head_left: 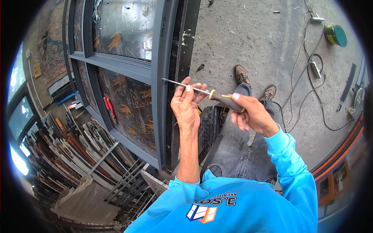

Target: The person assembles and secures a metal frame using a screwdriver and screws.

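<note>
While the right hand point(252, 114) closes on the screwdriver point(202, 92) handle, left hand point(186, 103) fingers pinch its shaft.
Tip meets the grey frame point(159, 77) left of both hands; best to hold the shaft square and press firmly while turning.

1 head-worn fisheye camera looks steeply down, close over the hands point(217, 108), past the grey frame point(163, 77) to the concrete floor point(264, 39).

Rough concrete floor point(248, 35) spreads toward twelve and two o'clock, crossed by cables point(307, 83); stacked metal profiles point(81, 143) lie at eight, daylit windows point(17, 112) at nine.
</note>
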A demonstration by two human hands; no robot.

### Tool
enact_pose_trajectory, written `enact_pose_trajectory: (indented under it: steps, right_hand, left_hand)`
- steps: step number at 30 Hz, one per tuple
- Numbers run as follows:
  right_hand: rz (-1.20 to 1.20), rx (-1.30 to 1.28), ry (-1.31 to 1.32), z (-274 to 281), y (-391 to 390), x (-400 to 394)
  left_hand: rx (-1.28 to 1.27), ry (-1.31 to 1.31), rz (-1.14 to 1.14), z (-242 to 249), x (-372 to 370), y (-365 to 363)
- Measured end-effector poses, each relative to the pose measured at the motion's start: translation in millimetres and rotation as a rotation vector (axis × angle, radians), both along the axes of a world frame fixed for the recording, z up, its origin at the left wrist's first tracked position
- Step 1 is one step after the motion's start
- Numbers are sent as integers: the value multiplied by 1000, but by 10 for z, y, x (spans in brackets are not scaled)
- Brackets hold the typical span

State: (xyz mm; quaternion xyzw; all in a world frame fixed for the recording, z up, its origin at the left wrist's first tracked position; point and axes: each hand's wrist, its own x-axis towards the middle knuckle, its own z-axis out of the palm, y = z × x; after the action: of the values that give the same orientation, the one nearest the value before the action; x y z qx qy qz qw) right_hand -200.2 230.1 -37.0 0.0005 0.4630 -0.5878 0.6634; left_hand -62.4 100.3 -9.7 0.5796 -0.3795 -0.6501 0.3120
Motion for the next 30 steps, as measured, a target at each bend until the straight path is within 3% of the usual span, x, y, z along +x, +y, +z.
enact_pose_trajectory:
  steps: [2,3,4,7,9,10,16,17,18,20,21,22,24,25,28,30]
  right_hand:
    - [109,-99,355,-28,12,116]
    - [80,-151,861,-23,-5,190]
    - [6,-159,1047,-38,-21,287]
    - [-24,-261,1005,-4,-2,228]
    - [-52,95,-194,94,13,99]
    - [-57,94,-190,80,10,90]
    - [65,-169,384,-18,-14,254]
    - [110,-120,881,38,-9,255]
    - [111,-118,880,23,2,290]
    - [0,-172,1195,-69,-19,334]
    - [5,-199,989,-50,8,288]
    - [7,-198,984,-36,7,286]
    - [-263,-27,-80,-42,1,258]
    - [-265,-23,-79,-84,10,218]
    - [216,-70,-664,-325,27,-34]
    - [382,-81,-859,-324,42,6]
  left_hand:
    - [51,-30,149,55,-88,55]
    - [44,-44,125,3,-48,47]
    - [42,-57,100,-36,-25,49]
    - [32,-154,45,-13,52,16]
    - [49,-120,11,19,102,17]
    - [61,-81,-21,18,114,-1]
    - [113,85,-78,113,82,-27]
    - [83,23,-15,69,77,-22]
    - [56,-38,44,34,90,-16]
    - [49,-83,50,-43,122,-60]
    - [18,-98,42,-28,116,-57]
    - [-12,-113,30,-19,120,-53]
    - [-20,-80,2,-16,150,-58]
    - [-8,-69,-26,-6,145,-61]
    - [6,-69,-83,12,160,-84]
    - [32,67,-16,53,127,-41]
